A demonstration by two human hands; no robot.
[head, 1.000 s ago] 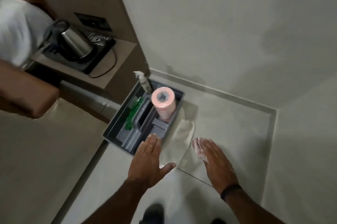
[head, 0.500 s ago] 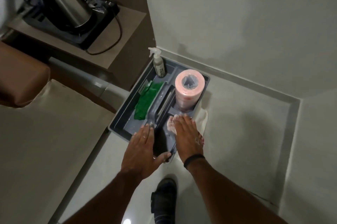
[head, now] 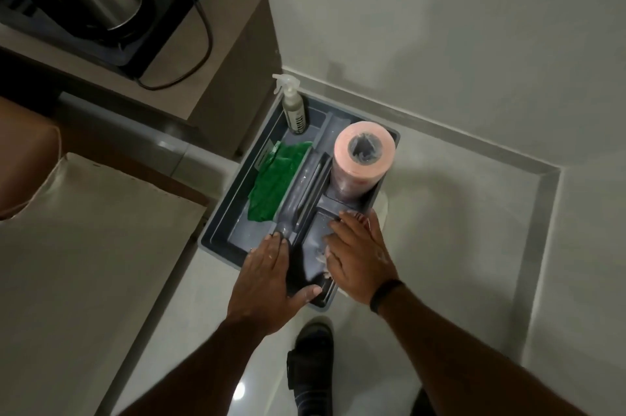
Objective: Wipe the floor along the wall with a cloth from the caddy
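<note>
Centre of the frame: grey plastic caddy with a central carry handle (head: pixel 216 239), parked on the pale tiled floor (head: pixel 440 212) in the corner, far end close to the off-white wall (head: pixel 440 26). In its left compartment, a crumpled green cloth (head: pixel 277 185); at the far left corner, a small clear spray bottle with a white trigger (head: pixel 294 107), upright; in the far right compartment, a peach-pink roll of wipes (head: pixel 364 153), standing on end. Along the right outer edge of the caddy, a sliver of white cloth (head: pixel 382 209) on the floor, mostly hidden.

Left hand (head: pixel 267 276): open, palm down, fingers spread over the near rim and handle end, thumb (head: pixel 305 293) hooked at the near edge, gripping nothing. Right hand (head: pixel 359 256): open and flat over the near right compartment, something pale just under the fingertips, too small to identify.

Step in hand, as a judgement: picking out a cloth. Best done by steadying the caddy with the left palm to stop it sliding on smooth tile, then pinching one cloth at a corner and lifting straight up, clear of the tall roll. Worth avoiding: a sideways sweep that could topple the roll or bottle.
</note>
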